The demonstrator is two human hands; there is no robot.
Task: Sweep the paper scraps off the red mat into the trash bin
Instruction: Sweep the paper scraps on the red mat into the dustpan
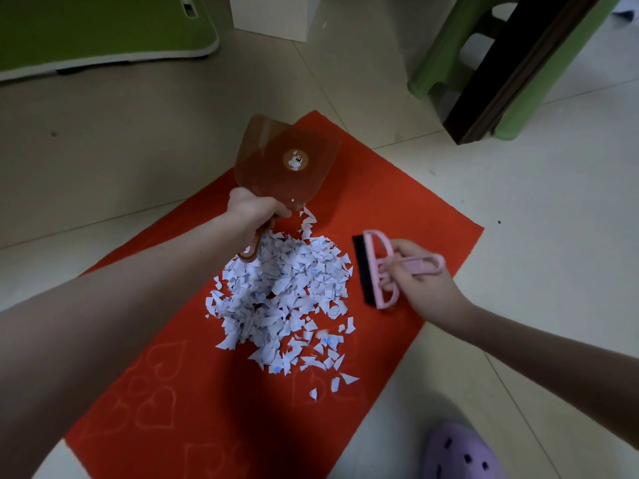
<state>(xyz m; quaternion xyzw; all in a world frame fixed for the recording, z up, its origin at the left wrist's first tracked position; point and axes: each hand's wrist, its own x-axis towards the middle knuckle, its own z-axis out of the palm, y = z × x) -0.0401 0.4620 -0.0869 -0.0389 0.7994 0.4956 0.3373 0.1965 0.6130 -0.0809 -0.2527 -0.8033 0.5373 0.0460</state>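
Left grip: closed round the handle of my tilted brown dustpan; right grip: closed round the pink brush, just beside the paper scraps, which lie heaped on the red mat, so I judge sweeping and binning not yet done.

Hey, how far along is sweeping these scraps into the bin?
Barely started. Done: little; the scraps lie piled on the mat. In hand: left hand grips the lifted dustpan, right hand holds the brush. Left: sweep the pile into the pan, then dump it.
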